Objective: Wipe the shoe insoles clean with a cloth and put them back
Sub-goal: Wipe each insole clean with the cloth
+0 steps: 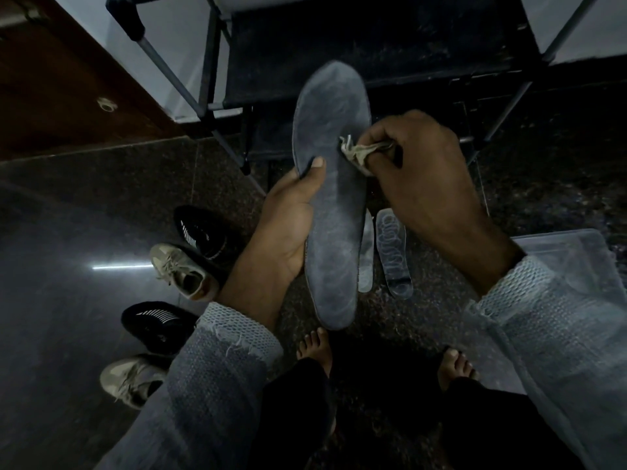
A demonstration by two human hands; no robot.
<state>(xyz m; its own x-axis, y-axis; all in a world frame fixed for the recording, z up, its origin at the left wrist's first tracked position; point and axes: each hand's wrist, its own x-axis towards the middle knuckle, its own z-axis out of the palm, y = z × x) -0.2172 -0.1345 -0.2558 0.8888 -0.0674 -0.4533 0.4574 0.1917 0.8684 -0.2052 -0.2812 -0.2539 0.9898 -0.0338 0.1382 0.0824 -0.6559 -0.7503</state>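
Observation:
My left hand (pixel 288 222) grips a long grey insole (pixel 334 212) by its left edge, thumb on top, toe end pointing away from me. My right hand (pixel 427 178) is closed on a crumpled beige cloth (pixel 359 152) that touches the insole's right edge near its middle. On the floor below lie two more insoles: a clear patterned one (pixel 393 252) and a pale one (pixel 366 259) mostly hidden behind the held insole.
Two black shoes (pixel 203 232) (pixel 156 325) and two beige sneakers (pixel 183 269) (pixel 130 379) stand in a row on the dark floor at left. A metal-framed shoe rack (pixel 339 45) stands ahead. A clear plastic box (pixel 573 266) sits at right. My bare feet (pixel 315 347) are below.

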